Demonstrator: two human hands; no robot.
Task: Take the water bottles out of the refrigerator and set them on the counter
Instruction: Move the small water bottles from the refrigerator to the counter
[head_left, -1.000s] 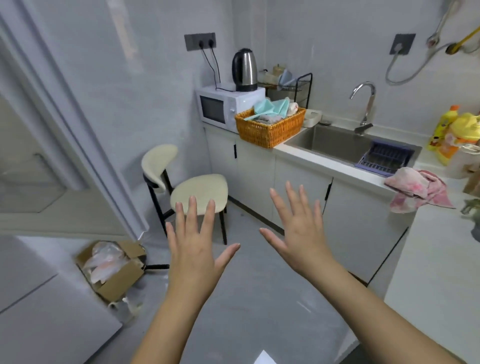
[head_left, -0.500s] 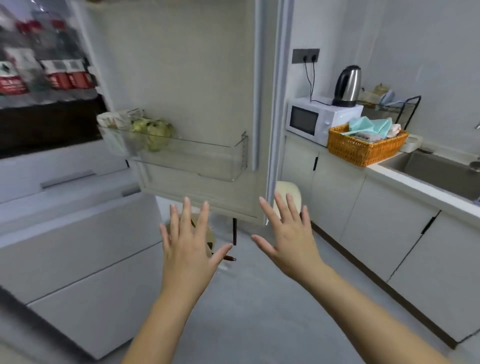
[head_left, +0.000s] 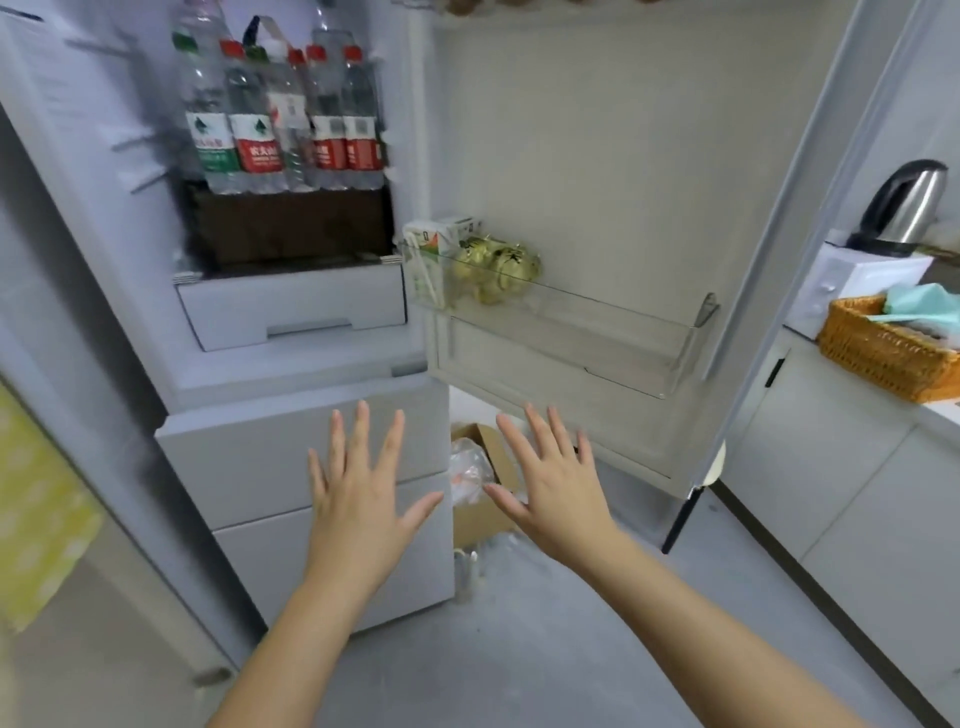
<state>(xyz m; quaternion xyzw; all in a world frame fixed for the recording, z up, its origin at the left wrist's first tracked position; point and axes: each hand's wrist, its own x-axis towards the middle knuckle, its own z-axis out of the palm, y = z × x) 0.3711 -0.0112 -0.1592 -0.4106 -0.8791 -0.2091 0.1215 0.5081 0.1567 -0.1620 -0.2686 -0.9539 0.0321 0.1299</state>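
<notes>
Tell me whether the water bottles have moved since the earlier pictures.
No. The water bottles still stand right above the dark drawer in the refrigerator; only the view has turned.

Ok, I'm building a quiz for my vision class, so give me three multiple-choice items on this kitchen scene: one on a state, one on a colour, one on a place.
1. The left hand and right hand are:
A. both fists
B. both open and empty
C. one fist, one open

2. The basket is:
A. orange
B. blue
C. black

3. The bottles are:
A. in the basket
B. in the right hand
C. upright on a shelf in the fridge

Answers:
1. B: the fingers of both hands are spread and hold nothing.
2. A: its weave is plainly orange.
3. C: they stand in a cluster inside the open fridge.
</notes>
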